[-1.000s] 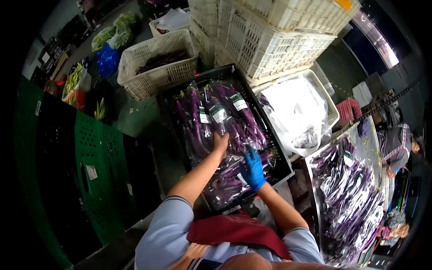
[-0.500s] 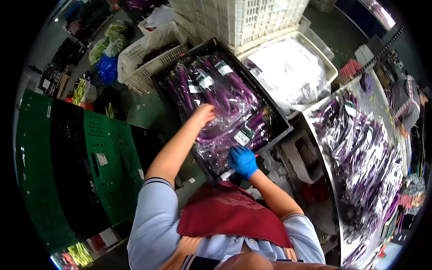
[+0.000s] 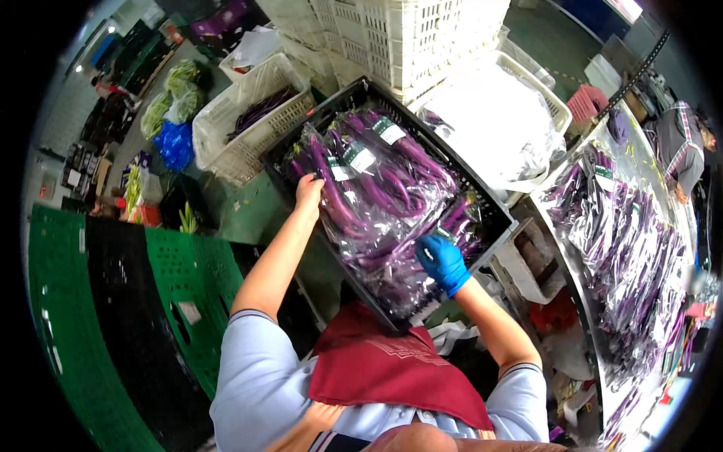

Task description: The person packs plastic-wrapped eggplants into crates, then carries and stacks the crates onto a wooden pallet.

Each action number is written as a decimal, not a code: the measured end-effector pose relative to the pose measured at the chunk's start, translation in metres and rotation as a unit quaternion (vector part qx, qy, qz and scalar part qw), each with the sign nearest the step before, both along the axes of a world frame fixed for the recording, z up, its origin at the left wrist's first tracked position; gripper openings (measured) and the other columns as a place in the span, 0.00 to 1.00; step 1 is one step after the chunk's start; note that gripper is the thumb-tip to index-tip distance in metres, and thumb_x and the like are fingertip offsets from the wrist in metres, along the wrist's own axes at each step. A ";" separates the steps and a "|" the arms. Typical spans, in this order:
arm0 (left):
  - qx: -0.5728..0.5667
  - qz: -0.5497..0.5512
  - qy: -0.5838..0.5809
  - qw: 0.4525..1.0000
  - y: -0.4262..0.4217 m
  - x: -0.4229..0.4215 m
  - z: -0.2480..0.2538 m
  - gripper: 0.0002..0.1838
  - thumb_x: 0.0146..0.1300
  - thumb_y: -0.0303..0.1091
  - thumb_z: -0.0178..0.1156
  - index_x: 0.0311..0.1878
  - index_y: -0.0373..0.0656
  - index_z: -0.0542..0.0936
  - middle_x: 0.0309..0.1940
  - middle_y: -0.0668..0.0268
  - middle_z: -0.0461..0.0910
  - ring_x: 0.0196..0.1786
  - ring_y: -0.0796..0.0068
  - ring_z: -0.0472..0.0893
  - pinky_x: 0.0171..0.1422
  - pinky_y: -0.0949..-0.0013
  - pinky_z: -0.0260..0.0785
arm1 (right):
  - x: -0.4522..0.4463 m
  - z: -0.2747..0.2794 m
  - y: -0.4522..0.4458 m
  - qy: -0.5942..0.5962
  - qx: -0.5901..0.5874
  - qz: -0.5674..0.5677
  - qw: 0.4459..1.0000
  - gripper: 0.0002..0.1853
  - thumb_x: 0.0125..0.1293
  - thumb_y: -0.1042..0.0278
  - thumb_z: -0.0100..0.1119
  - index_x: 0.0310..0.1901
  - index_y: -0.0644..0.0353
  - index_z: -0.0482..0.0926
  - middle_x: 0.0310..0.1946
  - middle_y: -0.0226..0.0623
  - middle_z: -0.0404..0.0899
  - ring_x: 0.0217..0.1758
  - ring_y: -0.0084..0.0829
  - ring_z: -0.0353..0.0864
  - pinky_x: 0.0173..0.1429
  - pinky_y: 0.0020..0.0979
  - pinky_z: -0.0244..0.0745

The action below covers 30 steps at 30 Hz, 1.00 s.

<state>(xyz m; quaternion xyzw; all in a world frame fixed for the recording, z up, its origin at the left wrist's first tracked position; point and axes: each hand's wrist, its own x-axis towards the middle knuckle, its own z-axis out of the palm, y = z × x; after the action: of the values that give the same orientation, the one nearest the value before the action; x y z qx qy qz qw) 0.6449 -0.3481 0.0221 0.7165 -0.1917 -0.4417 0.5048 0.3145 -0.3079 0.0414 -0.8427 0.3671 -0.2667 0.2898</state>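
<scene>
A black crate [image 3: 482,197] filled with bagged purple eggplants [image 3: 384,181] lies in front of me, tilted in the view. My bare left hand [image 3: 309,193] is at the crate's left side, its fingers curled by the edge and the outer bag; what they grip is hidden. My right hand [image 3: 443,262], in a blue glove, rests over the bags near the crate's lower right, fingers curled together. Whether it pinches plastic cannot be made out. White labels with green bands show on several bags.
Stacked white crates [image 3: 392,45] stand beyond. A white crate [image 3: 252,117] with eggplants is at the upper left. Right of me, a metal table [image 3: 565,241] bears many bagged eggplants; a person [image 3: 681,147] is beside it. Green and black crates [image 3: 173,294] stand at the left.
My left hand has moved from above the bags to the crate's left side. My gloved right hand has shifted from the near edge up and right over the bags. The view has shifted.
</scene>
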 end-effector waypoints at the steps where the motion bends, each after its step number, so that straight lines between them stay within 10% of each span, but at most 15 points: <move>1: 0.005 0.036 0.023 0.999 -0.008 0.004 -0.005 0.27 0.51 0.33 0.55 0.56 0.44 0.63 0.38 0.66 0.72 0.37 0.75 0.71 0.40 0.69 0.62 | 0.017 0.015 -0.014 -0.015 -0.007 -0.023 1.000 0.12 0.50 0.70 0.55 0.38 0.59 0.74 0.30 0.44 0.74 0.32 0.45 0.73 0.35 0.38 0.70; 9: 0.111 -0.077 0.227 0.964 -0.016 0.032 -0.002 0.12 0.53 0.30 0.56 0.39 0.47 0.66 0.35 0.69 0.71 0.36 0.73 0.73 0.33 0.66 0.69 | 0.182 -0.009 -0.104 0.351 -0.038 -0.172 0.920 0.48 0.44 0.48 0.61 0.61 0.64 0.48 0.56 0.54 0.57 0.60 0.46 0.57 0.60 0.51 0.51; 20: 0.263 -0.217 0.232 0.911 -0.058 0.069 0.000 0.21 0.49 0.50 0.61 0.36 0.43 0.69 0.30 0.65 0.71 0.30 0.69 0.74 0.30 0.66 0.70 | 0.188 -0.024 -0.125 0.149 -0.021 -0.135 0.979 0.23 0.42 0.66 0.58 0.43 0.60 0.66 0.34 0.49 0.70 0.38 0.48 0.69 0.40 0.43 0.67; 30: 0.296 -0.201 0.087 0.930 -0.080 0.053 -0.001 0.20 0.49 0.43 0.62 0.27 0.33 0.71 0.18 0.60 0.70 0.13 0.69 0.68 0.13 0.67 0.62 | 0.118 0.131 -0.122 0.083 -0.085 -0.206 0.971 0.27 0.41 0.76 0.58 0.49 0.58 0.68 0.34 0.46 0.70 0.39 0.45 0.69 0.45 0.38 0.66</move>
<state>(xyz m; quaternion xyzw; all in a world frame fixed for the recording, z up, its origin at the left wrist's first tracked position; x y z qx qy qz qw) 0.6980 -0.4277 0.0206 0.7389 -0.1477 -0.6309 0.1850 0.4320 -0.4299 0.1726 -0.7898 0.5315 -0.2799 0.1240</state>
